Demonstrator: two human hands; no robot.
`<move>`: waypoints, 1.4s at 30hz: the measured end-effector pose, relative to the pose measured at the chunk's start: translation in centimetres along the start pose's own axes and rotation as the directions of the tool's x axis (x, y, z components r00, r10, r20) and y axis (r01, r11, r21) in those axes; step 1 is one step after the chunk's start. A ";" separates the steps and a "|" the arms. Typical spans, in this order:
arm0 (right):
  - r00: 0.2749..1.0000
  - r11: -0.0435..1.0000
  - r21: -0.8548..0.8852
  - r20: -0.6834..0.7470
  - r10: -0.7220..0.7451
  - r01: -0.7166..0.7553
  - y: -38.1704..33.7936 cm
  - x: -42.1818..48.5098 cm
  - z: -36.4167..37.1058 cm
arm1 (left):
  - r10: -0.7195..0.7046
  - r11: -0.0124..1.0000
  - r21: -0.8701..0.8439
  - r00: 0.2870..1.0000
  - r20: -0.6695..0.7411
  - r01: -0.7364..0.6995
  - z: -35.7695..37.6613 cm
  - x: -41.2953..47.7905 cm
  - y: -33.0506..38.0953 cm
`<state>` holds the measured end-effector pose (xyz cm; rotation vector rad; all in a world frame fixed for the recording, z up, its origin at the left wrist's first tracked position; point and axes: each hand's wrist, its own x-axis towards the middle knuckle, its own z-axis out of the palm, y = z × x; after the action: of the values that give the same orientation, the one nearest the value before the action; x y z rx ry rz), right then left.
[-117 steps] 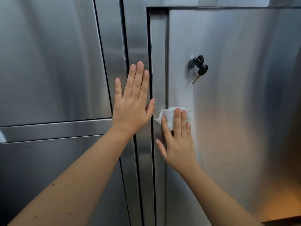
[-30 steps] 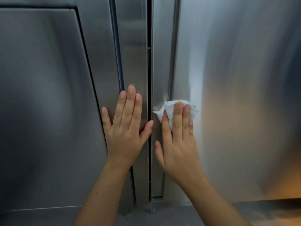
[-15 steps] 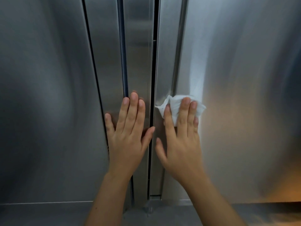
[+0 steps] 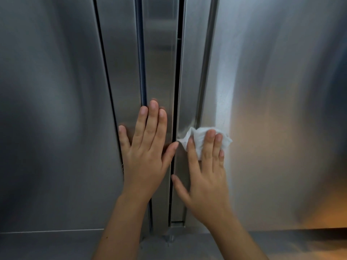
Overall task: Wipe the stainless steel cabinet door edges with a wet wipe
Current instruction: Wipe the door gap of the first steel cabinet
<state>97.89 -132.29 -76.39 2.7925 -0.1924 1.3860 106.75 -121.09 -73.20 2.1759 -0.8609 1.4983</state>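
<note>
The right hand presses a white wet wipe under straight fingers against the cabinet door edge, just right of the dark gap. The left hand lies flat, fingers spread, beside it on the steel strip.

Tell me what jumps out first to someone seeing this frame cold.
The crumpled white wet wipe stands out at centre frame, pressed by the straight fingers of the right hand onto the left edge of the right-side brushed stainless steel cabinet door. The left hand lies flat on the steel across the dark vertical gap. An orange reflection glows at that door's lower right.
</note>
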 end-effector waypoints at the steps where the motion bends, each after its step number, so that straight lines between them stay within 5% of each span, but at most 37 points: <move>1: 1.000 1.000 -0.014 0.016 -0.005 0.005 -0.1 -0.8 0.3 | 0.000 1.000 0.001 1.000 -0.001 0.000 0.0 0.0 0.0; 10: 0.993 1.000 0.018 -0.117 -0.010 0.012 0.2 4.1 -1.6 | -0.009 0.999 -0.038 1.000 0.016 0.010 0.0 0.1 0.2; 17: 0.998 0.999 -0.006 0.059 -0.032 0.033 0.4 -2.1 0.6 | 0.004 1.000 -0.009 1.000 0.029 -0.004 -0.3 0.0 0.0; 25: 0.997 0.999 0.045 -0.069 -0.022 0.026 0.4 2.8 -1.3 | -0.024 0.999 -0.033 1.000 0.012 0.024 -0.2 0.0 0.2; 33: 0.997 1.000 0.017 0.074 -0.022 0.021 0.4 -5.7 3.1 | -0.007 1.000 -0.001 0.999 0.049 0.007 0.5 -3.2 0.3; 42: 0.993 0.995 0.100 -0.119 0.005 0.007 0.2 -1.8 2.5 | 0.004 1.000 -0.015 0.995 0.096 -0.003 0.8 -5.8 0.4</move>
<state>98.73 -132.49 -79.36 2.7749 -0.1219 1.6005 105.57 -120.23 -78.86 2.2524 -0.9042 1.3943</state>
